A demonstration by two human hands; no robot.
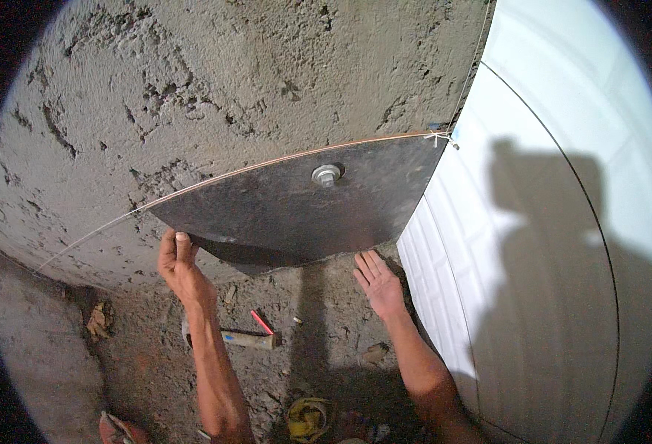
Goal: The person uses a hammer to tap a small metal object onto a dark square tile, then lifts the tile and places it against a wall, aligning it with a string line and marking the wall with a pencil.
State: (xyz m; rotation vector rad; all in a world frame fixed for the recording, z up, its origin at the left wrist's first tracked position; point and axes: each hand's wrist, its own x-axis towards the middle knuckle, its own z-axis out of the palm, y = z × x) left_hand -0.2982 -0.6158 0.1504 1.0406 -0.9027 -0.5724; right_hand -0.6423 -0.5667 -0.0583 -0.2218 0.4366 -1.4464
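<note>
A dark grey tile [267, 200] stands against the rough cement wall, with a round metal fitting [327, 175] showing in its upper middle. At the tile's left end, my left hand [184, 270] pinches the edge between thumb and curled fingers. My right hand [379, 285] is open, its fingers stretched out at the lower edge near the right end; whether the fingertips press on the tile is hard to see. A thin string [267, 160] runs along the top edge, knotted at the right corner and stretching past the tile to the far left.
White tiles [444, 274] cover the right wall, where a person's shadow falls. Bare cement wall [215, 74] rises above. On the rough floor lie a red stick [261, 322], a flat bar with a blue mark [248, 340], a yellow item [307, 419] and a reddish object [119, 429].
</note>
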